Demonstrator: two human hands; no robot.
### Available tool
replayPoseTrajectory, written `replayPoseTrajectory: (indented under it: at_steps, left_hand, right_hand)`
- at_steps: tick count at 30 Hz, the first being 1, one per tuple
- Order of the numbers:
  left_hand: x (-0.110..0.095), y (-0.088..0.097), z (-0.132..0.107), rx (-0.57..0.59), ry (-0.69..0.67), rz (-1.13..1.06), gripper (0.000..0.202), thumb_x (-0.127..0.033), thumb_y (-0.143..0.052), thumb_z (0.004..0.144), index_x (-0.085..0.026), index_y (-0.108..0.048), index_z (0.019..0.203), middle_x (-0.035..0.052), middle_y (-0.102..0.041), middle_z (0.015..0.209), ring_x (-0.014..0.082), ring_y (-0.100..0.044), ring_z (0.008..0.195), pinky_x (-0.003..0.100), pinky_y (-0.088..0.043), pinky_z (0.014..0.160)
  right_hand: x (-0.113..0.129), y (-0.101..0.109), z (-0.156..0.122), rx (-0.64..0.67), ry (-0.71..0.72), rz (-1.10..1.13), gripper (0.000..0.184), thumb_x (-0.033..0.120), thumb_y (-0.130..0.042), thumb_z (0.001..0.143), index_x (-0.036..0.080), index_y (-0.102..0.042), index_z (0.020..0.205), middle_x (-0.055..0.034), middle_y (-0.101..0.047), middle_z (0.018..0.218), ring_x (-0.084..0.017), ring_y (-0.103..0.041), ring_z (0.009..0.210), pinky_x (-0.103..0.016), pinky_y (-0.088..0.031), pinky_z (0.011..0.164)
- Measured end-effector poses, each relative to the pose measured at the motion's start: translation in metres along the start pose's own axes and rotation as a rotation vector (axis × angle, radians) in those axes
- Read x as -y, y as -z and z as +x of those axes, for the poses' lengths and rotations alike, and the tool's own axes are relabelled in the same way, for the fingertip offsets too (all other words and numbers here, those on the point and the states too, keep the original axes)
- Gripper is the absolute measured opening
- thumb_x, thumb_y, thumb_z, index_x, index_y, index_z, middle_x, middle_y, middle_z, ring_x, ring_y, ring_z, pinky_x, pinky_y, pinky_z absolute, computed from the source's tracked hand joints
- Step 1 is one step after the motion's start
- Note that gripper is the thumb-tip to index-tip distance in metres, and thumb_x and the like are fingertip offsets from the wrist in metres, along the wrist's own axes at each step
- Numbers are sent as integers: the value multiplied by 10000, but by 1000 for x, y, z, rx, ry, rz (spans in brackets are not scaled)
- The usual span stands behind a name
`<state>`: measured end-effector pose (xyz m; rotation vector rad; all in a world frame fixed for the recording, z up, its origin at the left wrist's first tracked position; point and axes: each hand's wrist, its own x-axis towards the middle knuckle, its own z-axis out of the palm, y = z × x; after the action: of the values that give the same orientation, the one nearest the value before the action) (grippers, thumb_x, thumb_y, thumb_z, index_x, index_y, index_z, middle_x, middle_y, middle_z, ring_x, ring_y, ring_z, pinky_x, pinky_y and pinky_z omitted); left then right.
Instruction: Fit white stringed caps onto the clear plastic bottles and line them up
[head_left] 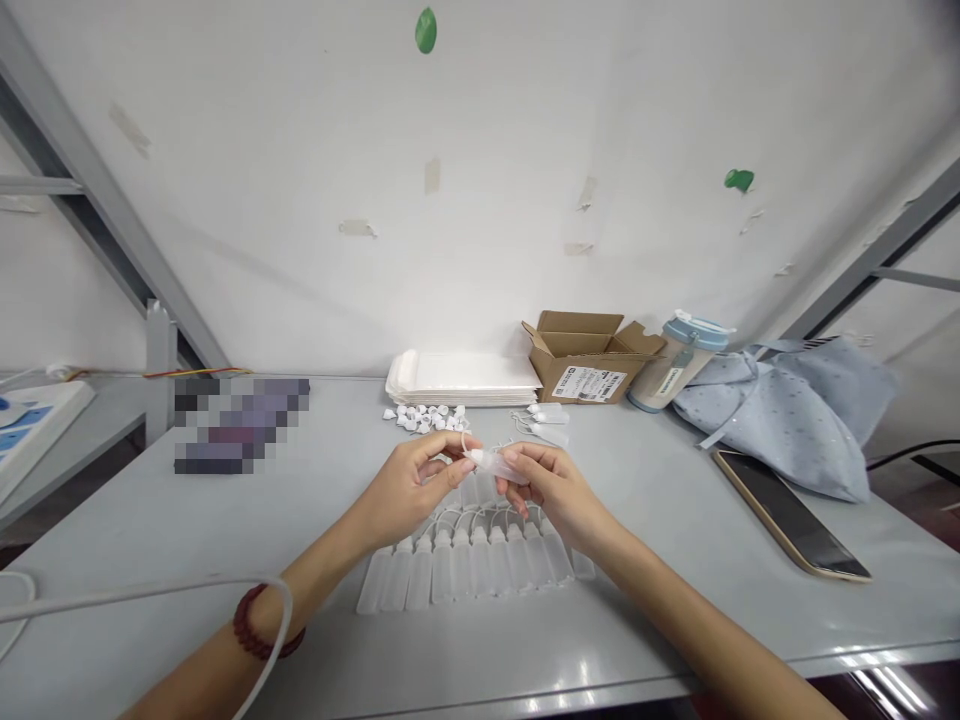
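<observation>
Both my hands meet above the grey table (675, 610), holding one small clear plastic squeeze bottle (495, 462) between them. My left hand (409, 488) pinches at the bottle's cap end with thumb and fingertips. My right hand (551, 490) is closed round the bottle's body. Under my hands lies a row of several similar clear bottles (465, 565), side by side. A heap of small white caps (424, 418) lies farther back, and a few more bottles (546, 422) lie to its right.
A stack of white trays (461, 377) and an open cardboard box (589, 355) stand at the wall. A blue-lidded cup (679, 362), blue cloth bag (787, 420) and phone (787, 512) lie right. A white cable (142, 595) crosses my left wrist.
</observation>
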<state>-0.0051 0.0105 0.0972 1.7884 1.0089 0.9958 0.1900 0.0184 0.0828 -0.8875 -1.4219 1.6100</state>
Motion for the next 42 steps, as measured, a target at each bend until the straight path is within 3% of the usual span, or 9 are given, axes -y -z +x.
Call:
replayPoseTrajectory:
  at_steps: [4,8,15,23,27,32,36,42]
  left_hand:
    - [-2,-2,-1,5,-26,100,201,-296,-497,863,-186,-609,988,41,-628,956,166,-563,890,269,-464,791]
    - [-1,-6,-2,13,-9,132,200,-302,-484,864,-189,-618,961,31,-633,908,163,-567,840,256,-460,738]
    - [2,-10,1,44,135,-74,205,-336,-481,859,-168,-599,865,-18,-556,705,112,-548,634,232,-471,634]
    - [6,-12,3,51,219,-207,277,-404,-485,845,-154,-563,755,-13,-530,676,121,-550,604,263,-490,605]
    - [7,-14,3,27,236,-198,268,-402,-498,834,-152,-573,770,-16,-534,654,118,-544,581,259,-486,590]
    - [4,-16,2,-1,193,-162,264,-395,-498,836,-158,-574,747,-16,-540,663,119,-552,595,259,-490,608]
    - [-1,-16,0,-20,152,-115,239,-377,-488,848,-163,-581,793,-18,-540,676,116,-555,604,261,-488,635]
    - [-3,-17,-2,19,90,-114,210,-345,-485,852,-164,-593,848,4,-574,745,129,-565,690,254,-509,652]
  right_hand:
    - [1,-2,1,-21,-5,8,291,427,-537,829,151,-529,737,11,-565,608,-61,-417,418,-203,-339,428]
    - [0,-2,1,-32,-30,-5,259,432,-512,840,180,-479,789,49,-537,518,-53,-373,355,-176,-294,367]
    - [-6,0,0,-37,-3,-174,262,470,-427,878,210,-447,859,92,-468,432,-64,-325,317,-163,-252,326]
    - [-2,0,-3,23,110,-476,319,399,-577,818,216,-473,1059,95,-379,523,-72,-300,444,-182,-246,417]
    - [-3,0,-4,15,178,-606,254,398,-545,842,211,-529,1013,81,-366,538,-71,-270,454,-197,-221,423]
    - [-1,0,-4,24,100,-481,280,437,-541,838,204,-516,992,90,-347,526,-60,-240,427,-189,-197,392]
    - [2,1,-4,67,6,-305,284,445,-545,834,194,-496,957,99,-343,501,-62,-297,418,-187,-264,403]
    - [2,1,-3,132,-62,-100,261,450,-528,847,192,-493,859,101,-359,489,-48,-297,379,-184,-255,397]
